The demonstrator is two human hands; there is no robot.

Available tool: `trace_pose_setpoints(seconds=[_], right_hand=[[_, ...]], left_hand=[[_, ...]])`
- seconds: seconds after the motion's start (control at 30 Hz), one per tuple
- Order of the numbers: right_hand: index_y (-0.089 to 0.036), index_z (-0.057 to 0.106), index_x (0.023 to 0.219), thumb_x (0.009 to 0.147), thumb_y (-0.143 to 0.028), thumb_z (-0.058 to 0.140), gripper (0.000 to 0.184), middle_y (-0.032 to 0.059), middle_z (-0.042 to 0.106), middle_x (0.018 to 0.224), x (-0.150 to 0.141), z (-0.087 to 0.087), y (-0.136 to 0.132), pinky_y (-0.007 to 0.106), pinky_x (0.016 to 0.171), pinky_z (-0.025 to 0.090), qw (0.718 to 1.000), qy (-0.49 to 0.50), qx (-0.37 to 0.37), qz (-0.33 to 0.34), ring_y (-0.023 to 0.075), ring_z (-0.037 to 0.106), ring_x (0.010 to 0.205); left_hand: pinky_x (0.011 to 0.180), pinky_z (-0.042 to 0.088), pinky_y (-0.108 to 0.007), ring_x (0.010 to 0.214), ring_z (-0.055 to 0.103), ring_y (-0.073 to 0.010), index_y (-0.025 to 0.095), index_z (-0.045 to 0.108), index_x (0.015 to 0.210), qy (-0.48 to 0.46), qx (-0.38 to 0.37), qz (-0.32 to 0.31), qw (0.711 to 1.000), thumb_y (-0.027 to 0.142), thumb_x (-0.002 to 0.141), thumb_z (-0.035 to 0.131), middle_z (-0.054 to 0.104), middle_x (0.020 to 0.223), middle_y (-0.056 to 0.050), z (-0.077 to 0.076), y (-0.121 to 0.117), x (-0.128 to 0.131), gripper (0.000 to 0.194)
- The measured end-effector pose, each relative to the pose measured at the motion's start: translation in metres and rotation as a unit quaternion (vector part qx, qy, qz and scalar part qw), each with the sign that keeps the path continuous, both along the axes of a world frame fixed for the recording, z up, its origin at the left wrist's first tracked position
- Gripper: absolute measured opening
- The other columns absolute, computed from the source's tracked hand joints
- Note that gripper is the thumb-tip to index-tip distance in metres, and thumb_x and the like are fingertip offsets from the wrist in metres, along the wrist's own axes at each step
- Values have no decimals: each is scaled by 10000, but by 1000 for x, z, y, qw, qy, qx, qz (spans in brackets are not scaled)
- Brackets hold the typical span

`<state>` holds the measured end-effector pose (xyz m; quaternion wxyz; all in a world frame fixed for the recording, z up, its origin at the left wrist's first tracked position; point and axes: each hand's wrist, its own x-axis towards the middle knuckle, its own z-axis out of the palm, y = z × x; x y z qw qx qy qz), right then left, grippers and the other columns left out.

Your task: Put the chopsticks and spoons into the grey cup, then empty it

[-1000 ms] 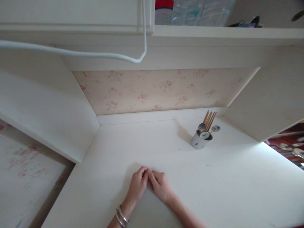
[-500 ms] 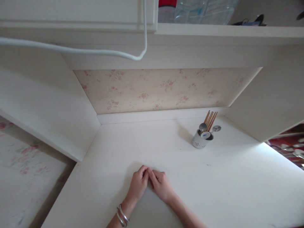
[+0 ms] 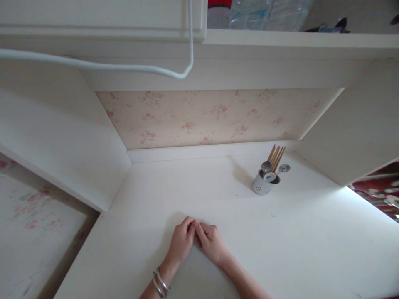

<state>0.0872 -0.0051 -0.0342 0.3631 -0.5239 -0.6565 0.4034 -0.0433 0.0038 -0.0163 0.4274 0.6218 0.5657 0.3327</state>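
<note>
My left hand (image 3: 182, 236) and my right hand (image 3: 211, 241) rest together on the white tabletop (image 3: 174, 182), low in the middle of the view. Both are closed, with the fingers curled in and the thumb sides touching each other. Nothing shows between them, though the undersides of the fingers are hidden. Two silver bangles (image 3: 161, 282) circle my left wrist. Beyond my right hand, apart from it, stands a pale perforated utensil holder (image 3: 260, 187). In it are several wooden chopsticks (image 3: 276, 158), metal spoons (image 3: 284, 168) and a white spoon with a blue mark (image 3: 269, 177).
White side panels (image 3: 71, 141) and a floral back wall (image 3: 199, 120) enclose the tabletop. Overhead runs a shelf (image 3: 280, 39) with clear plastic packaging (image 3: 268, 15) on it. A white cable or tube (image 3: 124, 67) crosses the upper left.
</note>
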Motion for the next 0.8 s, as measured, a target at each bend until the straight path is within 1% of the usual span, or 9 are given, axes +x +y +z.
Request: trace_pose_setpoints(seconds=[0.17,0.37,0.67,0.8], right_hand=[[-186,513,572,998,-548,307,596,-36,444,516,0,2,-1,241,505,310,1000,3,2,-5,108,400,493],[-187,525,574,994,-566,293,611,-34,448,519,0,6,-1,237,504,317,1000,6,1,-1,113,413,503],[-195,485,565,995,-546,307,584,-39,430,511,-1,4,-1,246,500,293,1000,-1,4,-8,110,384,490],[-193,487,563,1000,-532,312,581,-37,439,508,0,3,-1,246,499,291,1000,-4,0,-6,110,395,488]], left_hand=[[662,438,-260,709,624,-189,201,610,817,-4,5,2,1000,392,927,414,682,741,-31,0,0,0,295],[677,441,-266,732,630,-196,202,618,832,-3,6,2,1000,406,934,401,683,747,-36,-2,-1,0,315],[669,431,-255,715,620,-188,201,607,810,1,8,2,1000,396,931,410,679,738,-28,-2,-1,0,302],[675,431,-257,720,618,-187,201,598,811,-2,4,-2,1000,401,935,408,676,745,-28,-1,-1,0,301]])
